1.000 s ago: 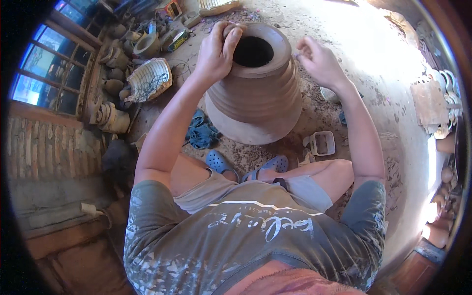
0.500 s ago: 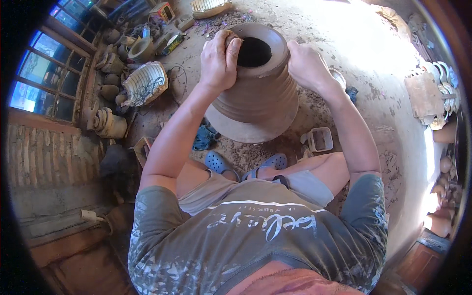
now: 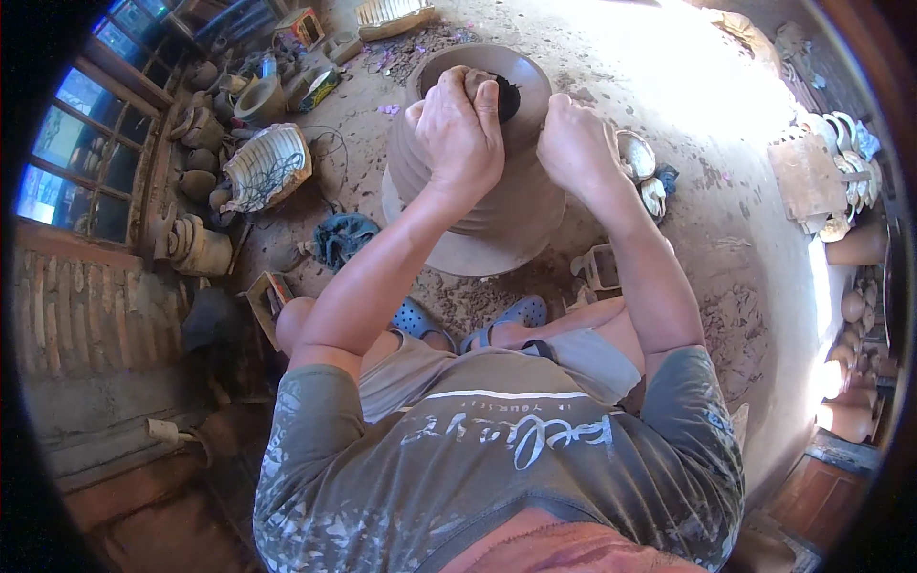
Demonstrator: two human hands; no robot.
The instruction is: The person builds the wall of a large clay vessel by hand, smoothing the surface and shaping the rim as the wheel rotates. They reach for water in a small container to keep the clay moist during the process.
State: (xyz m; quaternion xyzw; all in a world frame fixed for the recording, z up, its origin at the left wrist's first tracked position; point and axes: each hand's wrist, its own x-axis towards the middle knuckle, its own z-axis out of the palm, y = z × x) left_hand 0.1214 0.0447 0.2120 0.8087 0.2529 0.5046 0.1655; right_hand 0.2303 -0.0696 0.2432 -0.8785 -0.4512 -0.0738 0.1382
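A big brown wet-clay pot (image 3: 508, 218) with ringed walls and a wide rim stands upright on a round base (image 3: 478, 256) before me. My left hand (image 3: 460, 143) is closed around a brown lump of clay (image 3: 475, 82) and covers the near left of the pot's dark mouth. At the outer right edge of the rim is my right hand (image 3: 578, 143), its fingers curled shut. Whatever those fingers hold, if anything, is hidden.
On the floor to the left lie a ribbed tray (image 3: 272, 167) with cord and a dark blue cloth (image 3: 344, 239). A small plastic tub (image 3: 602, 267) sits right of the base, and a pale bowl (image 3: 634, 153) lies beyond my right hand. Pots line the left wall.
My left hand has moved right and inward from the left rim to over the mouth. My right hand has shifted slightly left and nearer. The view has also shifted a little.
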